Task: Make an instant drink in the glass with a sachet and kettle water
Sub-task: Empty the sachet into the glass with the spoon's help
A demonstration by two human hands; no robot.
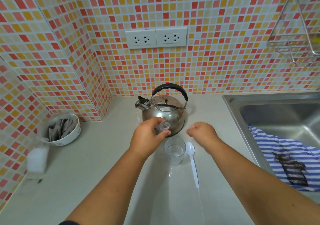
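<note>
A clear glass stands on the counter in front of me, with what looks like a little pale content at its bottom. My left hand pinches a small greyish sachet, its open end rounded, just above and behind the glass. A steel kettle with a black handle sits right behind the sachet, spout pointing left. My right hand hovers to the kettle's right, fingers loosely curled, nothing visible in them. A white plastic spoon lies beside the glass on its right.
A white bowl holding several sachets sits at the left by the tiled wall, with a blurred white object in front of it. A steel sink lies to the right, a striped cloth draped over its edge. A wire rack hangs upper right.
</note>
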